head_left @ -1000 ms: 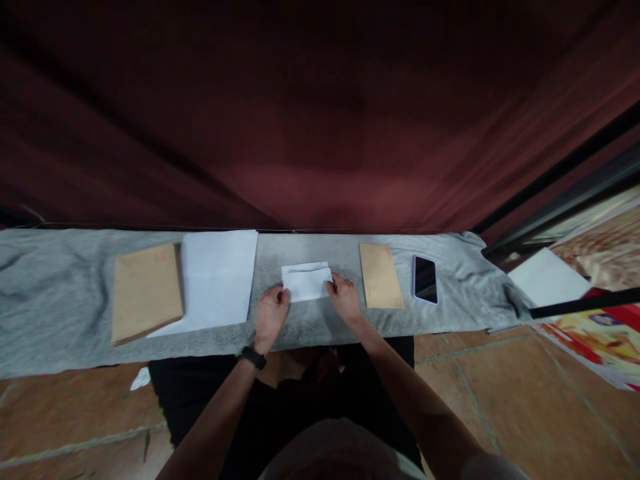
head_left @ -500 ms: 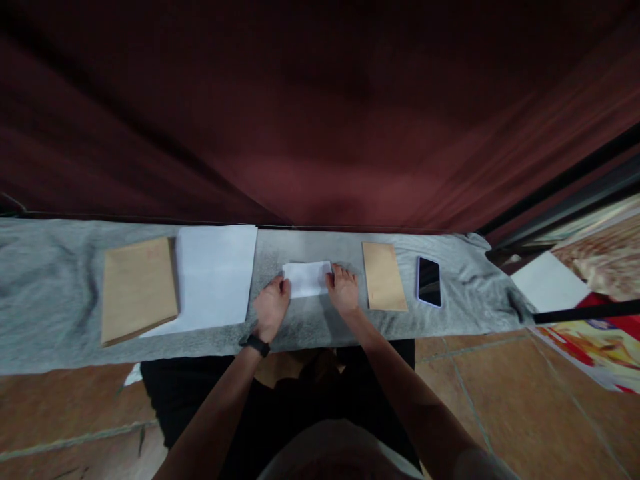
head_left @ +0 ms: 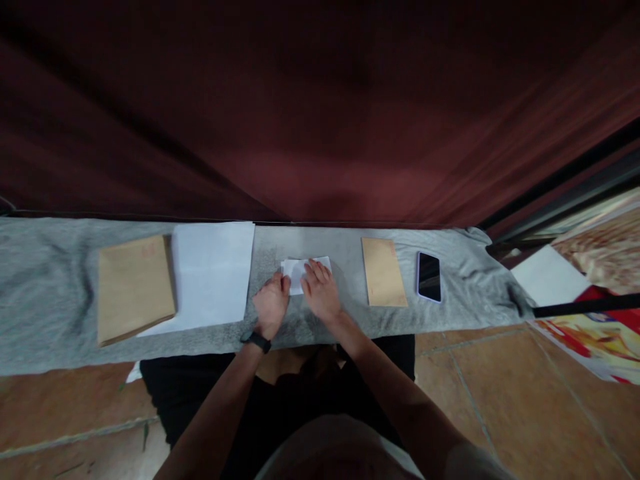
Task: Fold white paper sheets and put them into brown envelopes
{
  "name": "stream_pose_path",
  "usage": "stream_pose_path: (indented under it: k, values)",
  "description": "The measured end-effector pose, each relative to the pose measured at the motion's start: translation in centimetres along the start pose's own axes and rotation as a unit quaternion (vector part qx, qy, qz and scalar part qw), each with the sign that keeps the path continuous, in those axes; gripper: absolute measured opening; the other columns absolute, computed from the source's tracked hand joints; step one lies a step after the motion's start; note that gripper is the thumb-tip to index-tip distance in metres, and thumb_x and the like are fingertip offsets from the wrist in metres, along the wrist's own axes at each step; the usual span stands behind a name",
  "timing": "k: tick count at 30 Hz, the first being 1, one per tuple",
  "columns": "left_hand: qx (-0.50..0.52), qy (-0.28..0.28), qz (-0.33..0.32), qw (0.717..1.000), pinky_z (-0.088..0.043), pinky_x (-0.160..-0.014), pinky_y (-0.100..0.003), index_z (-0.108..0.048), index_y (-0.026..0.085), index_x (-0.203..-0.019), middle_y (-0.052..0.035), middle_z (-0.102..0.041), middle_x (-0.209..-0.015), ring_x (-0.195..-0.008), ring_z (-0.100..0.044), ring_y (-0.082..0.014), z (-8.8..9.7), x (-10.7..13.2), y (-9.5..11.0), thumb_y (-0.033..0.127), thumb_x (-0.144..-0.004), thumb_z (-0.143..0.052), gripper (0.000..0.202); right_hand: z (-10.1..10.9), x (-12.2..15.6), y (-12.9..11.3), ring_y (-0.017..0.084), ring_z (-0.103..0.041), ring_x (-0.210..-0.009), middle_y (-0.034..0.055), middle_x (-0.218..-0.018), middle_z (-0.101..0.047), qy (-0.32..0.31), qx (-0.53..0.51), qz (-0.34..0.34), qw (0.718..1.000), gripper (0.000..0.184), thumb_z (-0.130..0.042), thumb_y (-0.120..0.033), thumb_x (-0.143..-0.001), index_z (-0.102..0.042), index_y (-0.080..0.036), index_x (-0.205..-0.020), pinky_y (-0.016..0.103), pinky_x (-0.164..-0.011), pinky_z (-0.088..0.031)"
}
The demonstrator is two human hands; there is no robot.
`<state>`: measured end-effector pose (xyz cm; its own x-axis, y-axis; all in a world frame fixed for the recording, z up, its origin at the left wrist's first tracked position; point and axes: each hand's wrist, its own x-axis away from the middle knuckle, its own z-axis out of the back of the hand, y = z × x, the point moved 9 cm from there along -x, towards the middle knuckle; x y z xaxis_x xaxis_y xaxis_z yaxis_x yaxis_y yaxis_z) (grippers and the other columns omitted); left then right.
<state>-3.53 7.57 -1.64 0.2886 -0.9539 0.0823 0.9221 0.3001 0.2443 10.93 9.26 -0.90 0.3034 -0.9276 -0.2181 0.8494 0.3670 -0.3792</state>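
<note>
A small folded white sheet of paper (head_left: 295, 270) lies on the grey cloth in front of me. At its left edge, my left hand (head_left: 271, 303) has its fingers curled in and its thumb along the paper, closed on that edge. My right hand (head_left: 321, 291) rests across the right part of the paper, fingers stretched out over it and covering some of its surface. A dark watch is on my left wrist. To the right of the paper lies a brown envelope (head_left: 385, 273), apart from both hands.
Left on the grey cloth (head_left: 345, 240) are a stack of white paper (head_left: 213, 273) and a pile of brown envelopes (head_left: 135, 287) overlapping it. A phone (head_left: 429, 277) lies at the right. A dark red hanging cloth (head_left: 320, 180) rises along the back edge.
My right hand has moved left from the paper's right edge onto its surface, with the fingers now extended. My left hand stays at the left edge.
</note>
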Motion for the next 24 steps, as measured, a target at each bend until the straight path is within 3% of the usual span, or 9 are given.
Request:
stream_pose_path:
  k: [6,19,24]
  values:
    - [0.004,0.002,-0.007,1.0,-0.051,-0.077,-0.034,-0.066,0.018,-0.122,-0.0147,-0.078,-0.101,-0.092,-0.075,-0.0285,0.0,-0.1,0.2,0.042,-0.107,-0.034,0.042,-2.1,0.5,-0.8,0.027,-0.04,-0.151,0.0109,-0.163,-0.044,-0.004,0.002,-0.015,1.0,0.05,-0.04,-0.039,-0.11,-0.05,-0.017,-0.154,0.047,-0.127,-0.028]
    - [-0.007,0.006,0.001,1.0,-0.051,-0.079,-0.034,-0.063,0.016,-0.123,-0.0169,-0.077,-0.099,-0.096,-0.074,-0.0289,0.0,0.0,0.4,0.04,-0.107,-0.034,0.041,-2.4,1.1,-0.3,0.031,-0.033,-0.155,0.0144,-0.168,-0.033,0.006,0.019,-0.059,0.998,0.052,-0.048,-0.038,-0.108,-0.047,-0.019,-0.156,0.052,-0.127,-0.024]
    - [0.014,0.059,-0.018,0.998,-0.051,-0.092,-0.04,-0.061,0.012,-0.125,-0.0192,-0.074,-0.11,-0.109,-0.069,-0.0314,0.6,0.4,0.7,0.035,-0.106,-0.032,0.042,-2.5,1.3,-0.2,0.031,-0.033,-0.155,0.0148,-0.169,-0.032,0.006,0.02,-0.061,0.998,0.054,-0.046,-0.039,-0.108,-0.045,-0.018,-0.157,0.054,-0.127,-0.023]
